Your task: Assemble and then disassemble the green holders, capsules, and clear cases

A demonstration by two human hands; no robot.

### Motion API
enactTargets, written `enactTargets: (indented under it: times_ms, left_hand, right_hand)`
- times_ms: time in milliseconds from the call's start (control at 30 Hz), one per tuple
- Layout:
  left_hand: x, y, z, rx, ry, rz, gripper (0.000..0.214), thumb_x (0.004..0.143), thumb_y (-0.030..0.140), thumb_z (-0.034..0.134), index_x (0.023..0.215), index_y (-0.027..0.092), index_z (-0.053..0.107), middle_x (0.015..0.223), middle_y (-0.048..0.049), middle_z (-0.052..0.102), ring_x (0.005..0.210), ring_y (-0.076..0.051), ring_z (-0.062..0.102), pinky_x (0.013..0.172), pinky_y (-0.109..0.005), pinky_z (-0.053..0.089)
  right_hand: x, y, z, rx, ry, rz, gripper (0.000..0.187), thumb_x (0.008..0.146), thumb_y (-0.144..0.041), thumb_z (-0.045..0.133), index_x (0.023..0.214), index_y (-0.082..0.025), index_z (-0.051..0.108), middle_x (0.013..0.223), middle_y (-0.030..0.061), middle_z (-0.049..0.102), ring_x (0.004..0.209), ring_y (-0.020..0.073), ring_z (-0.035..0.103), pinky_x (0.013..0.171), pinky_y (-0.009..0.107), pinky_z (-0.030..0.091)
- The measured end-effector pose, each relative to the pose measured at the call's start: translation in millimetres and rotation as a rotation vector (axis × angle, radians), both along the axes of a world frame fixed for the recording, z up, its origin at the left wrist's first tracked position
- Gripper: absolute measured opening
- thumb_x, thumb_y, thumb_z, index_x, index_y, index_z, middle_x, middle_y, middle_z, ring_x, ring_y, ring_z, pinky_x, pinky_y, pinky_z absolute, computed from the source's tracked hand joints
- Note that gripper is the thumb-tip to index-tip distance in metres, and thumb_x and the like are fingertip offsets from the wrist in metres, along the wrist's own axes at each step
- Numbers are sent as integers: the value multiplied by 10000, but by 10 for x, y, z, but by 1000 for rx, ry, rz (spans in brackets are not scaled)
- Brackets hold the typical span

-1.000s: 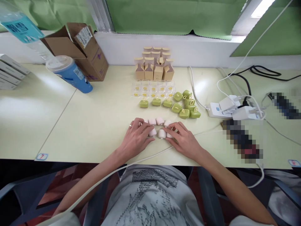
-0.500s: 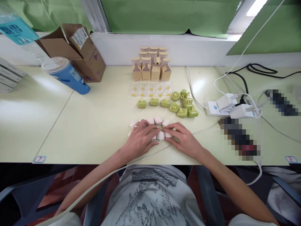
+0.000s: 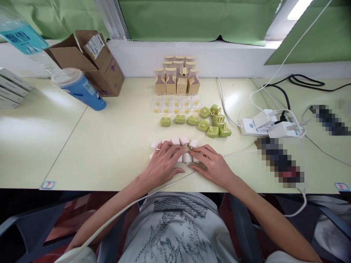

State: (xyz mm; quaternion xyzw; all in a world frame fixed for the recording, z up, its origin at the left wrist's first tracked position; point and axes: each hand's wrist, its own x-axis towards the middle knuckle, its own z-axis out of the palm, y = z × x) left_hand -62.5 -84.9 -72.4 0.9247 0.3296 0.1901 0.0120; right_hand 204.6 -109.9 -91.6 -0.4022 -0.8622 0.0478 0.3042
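Small white rounded pieces (image 3: 187, 157) sit on the table in two short rows. My left hand (image 3: 163, 160) lies over the left part of them, palm down, fingers apart, hiding several. Over the right end of the near row is my right hand (image 3: 212, 160), its thumb and fingers spread around a white piece there; whether it touches that piece I cannot tell. The fingertips of both hands are close together at the middle. Beyond the hands are several small green cases (image 3: 203, 125) with yellow loops, some in a line and some clustered.
Clear plastic holders (image 3: 176, 103) with yellow marks stand behind the green cases, then small open cartons (image 3: 181, 84). A blue cup (image 3: 85, 93) and cardboard box (image 3: 109, 75) are at left. A power strip (image 3: 248, 126) is at right; a white cable (image 3: 164, 185) crosses before me.
My right hand has shifted slightly left and its thumb has moved toward the left hand. The left hand stays nearly in place over the white pieces.
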Motion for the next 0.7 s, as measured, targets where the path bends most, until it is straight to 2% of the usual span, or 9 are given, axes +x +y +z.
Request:
enactTargets:
  times_ms: [67,167,233,333,400,500,600,700]
  left_hand:
    - [-119,-23,31,10,-27,21,740,953,427,923,1554,127,613,1459,-170,756,1277,-391,590,980,-525,564]
    - [-382,-11,88,45,-123,72,467,1045,399,821,1442,191,690,1375,-135,788,1255,-365,604,1062,-553,550]
    - [-557,22,116,32,-146,123,383,1073,369,786,1413,208,712,1307,-119,802,1210,-340,617,1037,-520,564]
    - [-698,57,111,-9,-119,146,374,1074,358,788,1411,207,728,1277,-112,804,1160,-319,633,984,-490,583]
    - [-685,57,78,-4,-88,157,361,1067,372,796,1384,206,751,1274,-119,803,1163,-326,638,970,-496,588]
    - [-583,41,20,5,-50,186,281,1063,338,787,1310,203,781,1257,-131,807,1179,-338,639,923,-488,590]
    - [-511,35,-11,-27,-70,166,230,1066,262,757,1285,194,783,1251,-126,820,1188,-338,635,900,-487,588]
    - [-507,36,-14,-65,-114,128,239,1074,273,753,1299,197,783,1247,-118,830,1189,-333,627,940,-504,592]
  right_hand:
    - [-10,-21,19,35,-57,-35,322,1109,-315,745,1389,-158,753,1278,157,817,1109,312,742,846,467,720]
    - [1,-50,86,84,-114,-76,308,1110,-328,748,1378,-177,756,1293,141,822,1080,292,746,781,431,689]
    - [7,-52,146,147,-122,-100,298,1090,-321,776,1346,-168,764,1270,138,827,1070,295,734,773,425,667]
    - [-26,-18,219,254,-77,-108,235,1066,-265,785,1271,-151,779,1177,145,821,1031,295,699,823,436,648]
    - [-84,16,235,272,-50,-85,190,1065,-253,773,1228,-158,787,1126,141,811,997,286,679,831,436,638]
    - [-190,51,206,215,-77,-35,177,1088,-299,741,1216,-190,799,1132,141,811,1017,294,675,845,449,629]
    - [-248,56,155,149,-110,-16,204,1108,-322,708,1250,-213,806,1177,147,812,1072,312,681,893,476,624]
    - [-242,49,126,125,-98,-20,200,1105,-295,699,1258,-221,805,1188,144,809,1086,314,680,911,481,619]
